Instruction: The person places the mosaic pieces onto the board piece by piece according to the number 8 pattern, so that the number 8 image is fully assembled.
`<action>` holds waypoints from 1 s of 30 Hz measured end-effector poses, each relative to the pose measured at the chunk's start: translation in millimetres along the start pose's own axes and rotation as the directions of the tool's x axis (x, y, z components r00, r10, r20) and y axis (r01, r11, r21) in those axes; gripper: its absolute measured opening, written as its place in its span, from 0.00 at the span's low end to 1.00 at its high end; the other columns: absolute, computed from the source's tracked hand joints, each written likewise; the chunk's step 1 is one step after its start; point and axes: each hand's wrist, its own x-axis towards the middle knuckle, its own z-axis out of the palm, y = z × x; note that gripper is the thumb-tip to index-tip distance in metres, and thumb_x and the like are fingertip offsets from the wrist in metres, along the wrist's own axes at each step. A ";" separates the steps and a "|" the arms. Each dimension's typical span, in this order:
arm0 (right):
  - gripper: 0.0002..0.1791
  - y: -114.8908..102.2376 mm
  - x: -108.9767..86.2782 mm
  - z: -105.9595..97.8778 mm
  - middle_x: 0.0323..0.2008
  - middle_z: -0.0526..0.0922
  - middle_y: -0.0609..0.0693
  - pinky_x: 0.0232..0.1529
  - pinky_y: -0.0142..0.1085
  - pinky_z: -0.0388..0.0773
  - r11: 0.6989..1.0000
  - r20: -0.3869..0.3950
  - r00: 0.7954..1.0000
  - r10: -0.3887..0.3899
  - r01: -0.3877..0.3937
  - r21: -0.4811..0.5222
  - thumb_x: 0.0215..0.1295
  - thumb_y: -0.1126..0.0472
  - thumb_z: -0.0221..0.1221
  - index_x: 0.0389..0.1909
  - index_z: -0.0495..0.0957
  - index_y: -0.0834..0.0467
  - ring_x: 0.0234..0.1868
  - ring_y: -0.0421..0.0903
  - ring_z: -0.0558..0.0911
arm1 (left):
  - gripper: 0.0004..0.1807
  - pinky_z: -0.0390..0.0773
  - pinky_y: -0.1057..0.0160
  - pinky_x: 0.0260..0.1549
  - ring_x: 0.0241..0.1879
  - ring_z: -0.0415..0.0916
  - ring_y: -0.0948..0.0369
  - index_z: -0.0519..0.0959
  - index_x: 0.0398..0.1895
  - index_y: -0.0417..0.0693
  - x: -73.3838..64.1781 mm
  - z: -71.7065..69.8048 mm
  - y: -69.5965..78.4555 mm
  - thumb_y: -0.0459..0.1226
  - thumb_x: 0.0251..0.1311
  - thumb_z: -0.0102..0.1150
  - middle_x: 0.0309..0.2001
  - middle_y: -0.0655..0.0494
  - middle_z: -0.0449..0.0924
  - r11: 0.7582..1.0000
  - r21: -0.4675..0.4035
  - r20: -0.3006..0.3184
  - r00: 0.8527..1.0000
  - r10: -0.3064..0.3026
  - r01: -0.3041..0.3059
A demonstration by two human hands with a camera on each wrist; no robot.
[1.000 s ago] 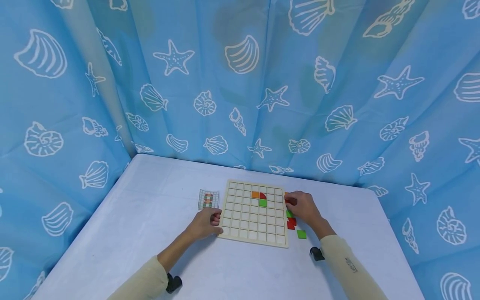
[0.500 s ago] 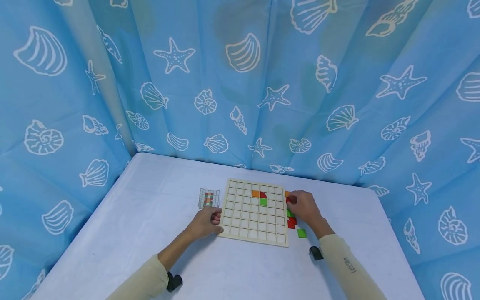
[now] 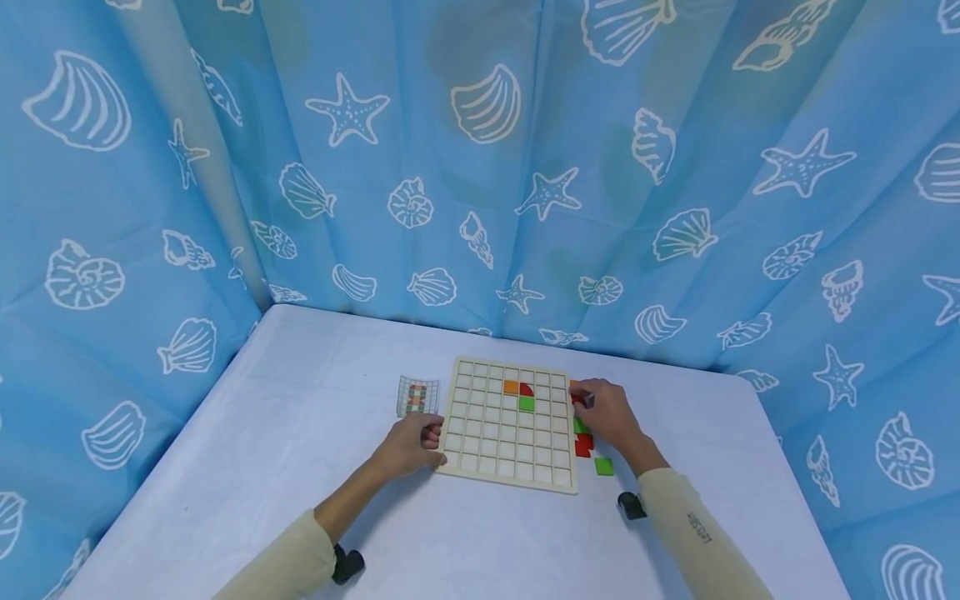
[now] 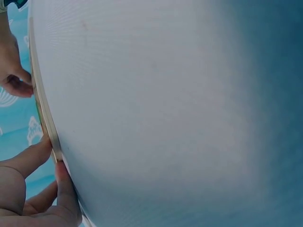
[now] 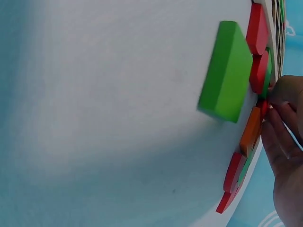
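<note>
A square wooden board (image 3: 480, 433) with a raised grid lies on the table. An orange tile (image 3: 512, 387), a red quarter-round tile (image 3: 527, 390) and a green tile (image 3: 527, 404) sit in neighbouring cells near its far side. My left hand (image 3: 407, 446) pinches the board's left edge near the front corner; the left wrist view shows its fingertips (image 4: 46, 142) at the rim. Beside the board's right edge, my right hand (image 3: 607, 411) pinches a small red tile (image 5: 263, 107) among the loose ones, its fingers partly covering it.
Loose red tiles (image 3: 583, 446) and a green tile (image 3: 603, 467) lie right of the board. In the right wrist view, an orange tile (image 5: 250, 132) lies close to the right hand. A patterned grid card (image 3: 417, 396) lies left of the board. A blue shell-print curtain (image 3: 480, 208) surrounds the table.
The right hand's fingers have shifted slightly at the loose tiles beside the board. The left hand keeps its place on the board, and the tiles in the cells have not moved.
</note>
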 end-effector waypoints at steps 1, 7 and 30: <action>0.19 0.1 -0.1 -0.1 0.44 0.81 0.54 0.45 0.44 0.79 1.000 -0.003 1.000 0.002 -0.002 -0.001 0.60 0.61 0.66 0.53 0.82 0.59 0.41 0.49 0.75 | 0.35 0.80 0.66 0.39 0.38 0.75 0.61 0.72 0.59 0.28 0.0 -0.1 0.0 0.27 0.45 0.74 0.38 0.53 0.75 1.000 0.000 0.000 1.000 -0.001 0.001; 0.19 -2.7 1.4 -3.6 0.43 0.81 0.55 0.48 0.45 0.80 0.999 0.001 0.999 0.041 -0.041 -0.029 0.61 0.59 0.66 0.52 0.80 0.62 0.42 0.50 0.75 | 0.35 0.80 0.66 0.39 0.39 0.75 0.61 0.72 0.60 0.28 -0.1 -0.1 -0.2 0.27 0.46 0.74 0.39 0.53 0.75 1.000 0.007 -0.001 1.000 -0.006 0.006; 0.23 11.6 -3.1 -11.4 0.48 0.81 0.54 0.46 0.45 0.79 0.998 0.102 0.995 -0.020 0.026 -0.058 0.60 0.65 0.66 0.58 0.79 0.58 0.45 0.50 0.74 | 0.35 0.80 0.67 0.39 0.39 0.76 0.60 0.72 0.60 0.28 -1.1 0.0 -0.5 0.28 0.46 0.75 0.40 0.52 0.75 1.000 0.008 -0.008 1.000 -0.004 0.004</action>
